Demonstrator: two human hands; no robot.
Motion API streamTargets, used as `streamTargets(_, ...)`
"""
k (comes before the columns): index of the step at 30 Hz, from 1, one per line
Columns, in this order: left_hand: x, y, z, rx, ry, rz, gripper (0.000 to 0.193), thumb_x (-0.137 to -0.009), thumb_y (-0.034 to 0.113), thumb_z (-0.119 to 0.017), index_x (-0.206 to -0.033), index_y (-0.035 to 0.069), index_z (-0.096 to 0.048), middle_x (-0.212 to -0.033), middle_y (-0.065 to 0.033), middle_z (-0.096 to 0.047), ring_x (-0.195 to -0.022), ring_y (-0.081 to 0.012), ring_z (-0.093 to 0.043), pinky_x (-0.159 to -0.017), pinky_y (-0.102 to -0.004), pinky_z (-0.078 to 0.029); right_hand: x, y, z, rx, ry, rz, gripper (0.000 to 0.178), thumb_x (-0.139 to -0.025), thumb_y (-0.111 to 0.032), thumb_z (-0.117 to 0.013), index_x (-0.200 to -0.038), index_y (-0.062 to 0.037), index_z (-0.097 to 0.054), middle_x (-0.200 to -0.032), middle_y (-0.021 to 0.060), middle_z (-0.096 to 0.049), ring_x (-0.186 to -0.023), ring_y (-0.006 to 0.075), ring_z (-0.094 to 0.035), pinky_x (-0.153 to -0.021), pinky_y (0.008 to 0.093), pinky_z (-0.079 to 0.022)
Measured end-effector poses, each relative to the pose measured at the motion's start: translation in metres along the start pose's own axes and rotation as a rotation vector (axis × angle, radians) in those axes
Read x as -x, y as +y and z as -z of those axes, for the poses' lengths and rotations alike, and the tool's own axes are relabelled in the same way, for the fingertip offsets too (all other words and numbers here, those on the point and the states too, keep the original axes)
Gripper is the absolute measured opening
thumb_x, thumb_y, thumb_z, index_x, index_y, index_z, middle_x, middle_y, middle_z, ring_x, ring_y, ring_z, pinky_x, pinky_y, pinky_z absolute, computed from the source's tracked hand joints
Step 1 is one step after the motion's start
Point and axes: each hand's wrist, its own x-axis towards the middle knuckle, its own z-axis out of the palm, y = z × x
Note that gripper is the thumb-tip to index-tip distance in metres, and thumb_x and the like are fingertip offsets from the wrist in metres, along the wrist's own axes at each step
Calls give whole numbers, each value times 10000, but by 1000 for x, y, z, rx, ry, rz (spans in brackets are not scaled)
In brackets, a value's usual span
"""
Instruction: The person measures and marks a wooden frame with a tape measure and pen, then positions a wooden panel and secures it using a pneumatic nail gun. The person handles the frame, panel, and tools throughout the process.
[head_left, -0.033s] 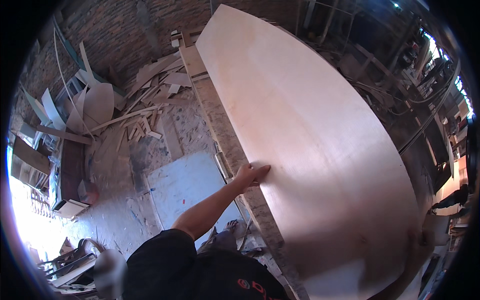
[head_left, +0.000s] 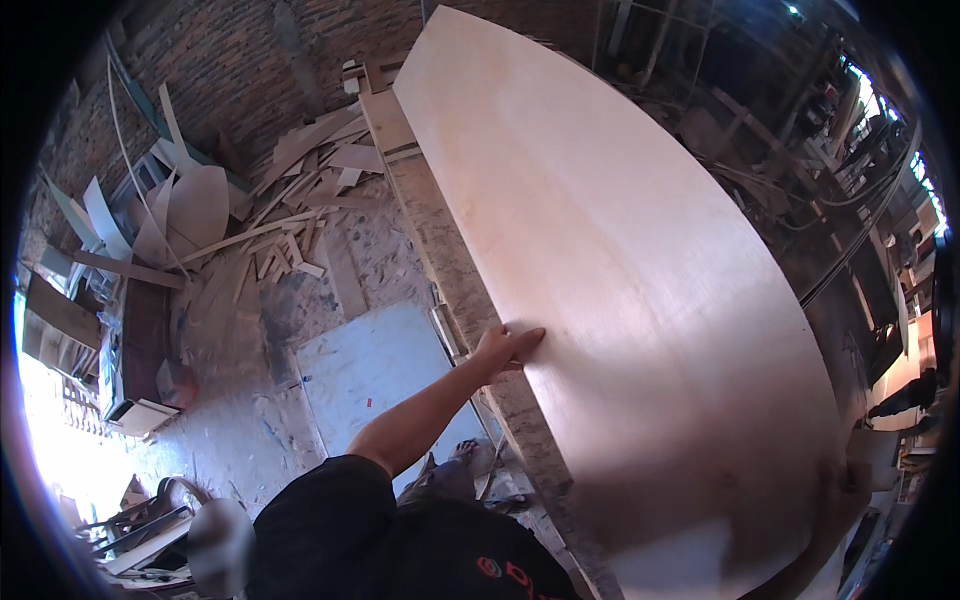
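Observation:
A large pale plywood sheet [head_left: 620,260] with one long curved edge and a straighter left edge lies over a worn workbench [head_left: 440,225]. My left hand [head_left: 508,348] is closed on the straight left edge, thumb on top and the other fingers down over the side. My right arm reaches from the lower right, across the sheet's near part, to its curved right edge. There my right hand [head_left: 832,482] is in deep shadow, and its fingers cannot be made out. The sheet's near part is shaded.
Wood offcuts [head_left: 310,190] are heaped on the floor by a brick wall [head_left: 220,60]. A light blue panel [head_left: 370,370] lies on the floor left of the bench. Curved board pieces [head_left: 195,215] lean at the far left. Dark clutter and cables [head_left: 850,240] crowd the right side.
The plywood sheet shows a very slight shift in the picture, its far tip a little higher. Both hands keep their places on it.

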Motion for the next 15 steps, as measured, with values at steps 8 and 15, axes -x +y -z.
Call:
streamTargets(8, -44, 56, 20, -503, -149, 108, 645, -880, 597, -778, -1126, 10, -676, -887, -84, -645, -711, -204, -655, -642, -361, -587, 79, -72, 26, -26, 134, -109, 256, -779, -88, -862, -854, -22, -627, -806, 43, -539, -770, 182, -536, -708, 314, -441)
streamTargets(15, 51, 170, 60, 226, 61, -346, 1057, -954, 815, -438, -1555, -49, -338, -1570, -233, -415, -1421, -378, -429, -1118, -607, -395, 181, -156, 14, 23, 247, 91, 415, -604, -52, -976, -881, -59, -667, -813, 48, -542, -773, 238, -544, -685, 364, -450)
